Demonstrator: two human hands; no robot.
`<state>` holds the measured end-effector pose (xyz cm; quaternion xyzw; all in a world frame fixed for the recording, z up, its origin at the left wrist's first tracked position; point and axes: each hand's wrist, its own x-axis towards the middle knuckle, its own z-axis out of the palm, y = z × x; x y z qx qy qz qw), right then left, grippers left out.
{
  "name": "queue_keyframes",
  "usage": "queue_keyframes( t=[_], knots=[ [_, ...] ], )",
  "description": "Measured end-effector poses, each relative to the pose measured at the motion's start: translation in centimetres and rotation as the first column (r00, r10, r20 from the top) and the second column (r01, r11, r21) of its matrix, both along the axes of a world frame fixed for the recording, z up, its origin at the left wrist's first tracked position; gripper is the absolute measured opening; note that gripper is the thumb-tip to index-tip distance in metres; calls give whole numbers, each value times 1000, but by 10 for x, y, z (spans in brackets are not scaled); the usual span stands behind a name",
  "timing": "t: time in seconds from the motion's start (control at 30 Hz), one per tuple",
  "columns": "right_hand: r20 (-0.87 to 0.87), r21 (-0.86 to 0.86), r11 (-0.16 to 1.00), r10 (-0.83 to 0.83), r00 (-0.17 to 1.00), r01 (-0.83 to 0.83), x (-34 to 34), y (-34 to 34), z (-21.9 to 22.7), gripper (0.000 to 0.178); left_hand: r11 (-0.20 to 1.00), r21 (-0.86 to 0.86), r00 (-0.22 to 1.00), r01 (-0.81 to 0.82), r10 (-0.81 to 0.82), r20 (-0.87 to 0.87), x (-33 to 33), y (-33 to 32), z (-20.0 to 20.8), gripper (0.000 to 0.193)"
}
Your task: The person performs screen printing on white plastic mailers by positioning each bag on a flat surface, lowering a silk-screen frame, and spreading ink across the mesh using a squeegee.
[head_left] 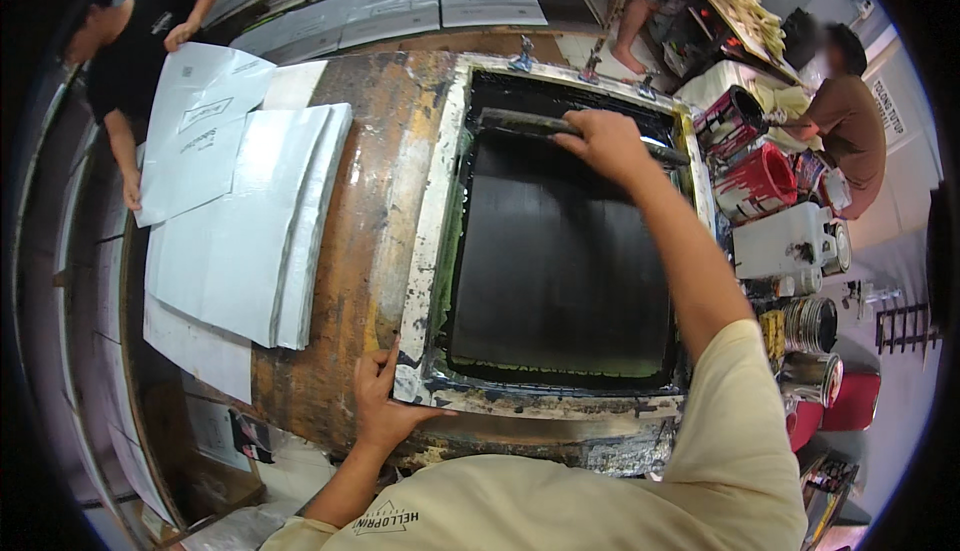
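Observation:
A screen printing frame (424, 236) with whitish, ink-stained wooden sides lies on the table before me. Dark, wet-looking ink covers most of its mesh (560, 271). Across the far end of the mesh rests a long squeegee (525, 122), and my right hand (608, 143) is closed over the middle of its handle. My left hand (380, 406) grips the frame's near left corner, thumb along the near edge and fingers at the left side. Whatever lies under the frame is hidden.
Left of the frame, a stack of white plastic sheets (235, 241) sits on the stained wooden table (345, 241). A co-worker (140, 51) holds a printed sheet (195, 141) there. Ink buckets (762, 179) and a white jerrycan (782, 239) stand at right. Another person (840, 126) is beyond them.

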<state>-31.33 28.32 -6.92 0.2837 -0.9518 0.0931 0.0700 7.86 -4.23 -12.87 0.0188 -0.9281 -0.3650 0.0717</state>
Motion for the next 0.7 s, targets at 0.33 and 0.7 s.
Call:
queue_keyframes(
  t=[0.33,0.7],
  knots=[
    [-158,-11,997,80,984,-82,-7,5,-4,38,994,110,961,-23,52,-271,9,14,-21,136],
    [-63,-17,997,-73,995,72,251,-12,14,32,972,235,970,-34,89,-226,11,18,-25,119]
  ],
)
